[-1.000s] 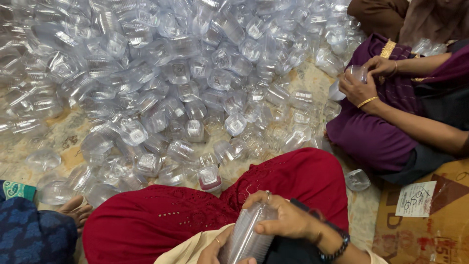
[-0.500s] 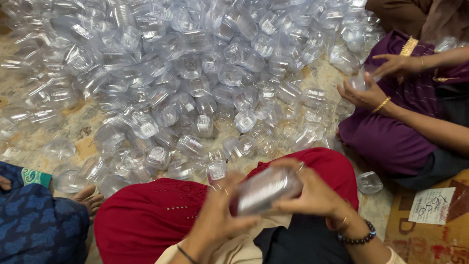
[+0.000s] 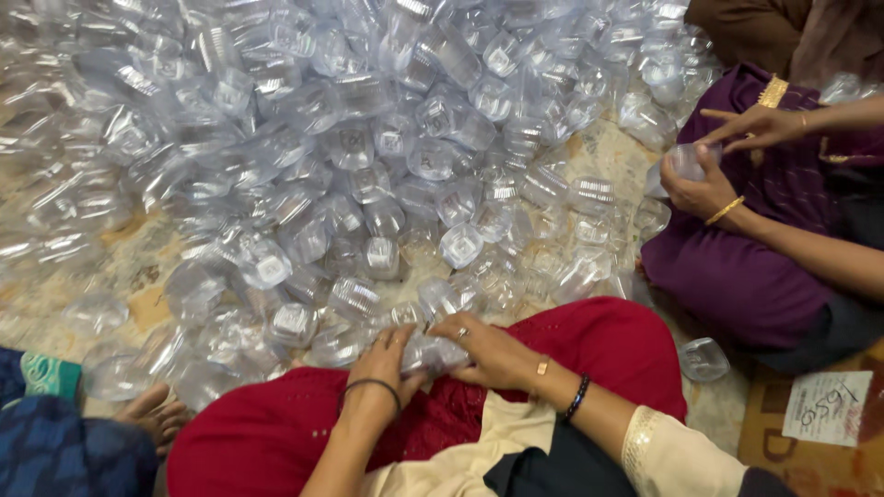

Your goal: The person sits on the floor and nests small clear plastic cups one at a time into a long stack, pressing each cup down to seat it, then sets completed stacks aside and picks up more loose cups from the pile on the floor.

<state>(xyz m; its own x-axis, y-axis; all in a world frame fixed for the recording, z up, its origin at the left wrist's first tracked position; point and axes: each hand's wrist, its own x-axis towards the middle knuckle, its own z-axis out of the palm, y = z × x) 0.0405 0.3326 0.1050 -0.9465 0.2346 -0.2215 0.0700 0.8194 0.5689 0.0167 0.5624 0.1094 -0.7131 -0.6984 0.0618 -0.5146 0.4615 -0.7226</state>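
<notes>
Both hands at the near edge of the heap of clear plastic containers (image 3: 368, 166), which covers the floor (image 3: 138, 304) ahead of the red-clad knees (image 3: 599, 340)

Left hand (image 3: 387, 359): fingers curled down and closed over a clear stack of containers (image 3: 433, 352), dark band on the wrist. Right hand (image 3: 493, 350): fingers wrapped around the other end of the same stack, ring on one finger, bead bracelet (image 3: 576, 398) further up the wrist. Stack lies crosswise between the two hands, at the heap's near edge, just above the red lap; how many pieces it holds cannot be made out

Single loose container (image 3: 704, 359) sits apart, right of the heap's near edge, on bare floor beside the red knee

Right of the heap: second person in purple clothing (image 3: 737, 276), both of their hands on a clear cup (image 3: 686, 161), gold bangle (image 3: 725, 210) on the lower wrist

Near-left of the heap: a bare foot (image 3: 157, 414) and blue patterned cloth (image 3: 64, 451) of another person, touching the outermost containers

Far near-right of the heap: white paper label (image 3: 826, 405) lying on an orange-brown mat (image 3: 829, 469)
</notes>
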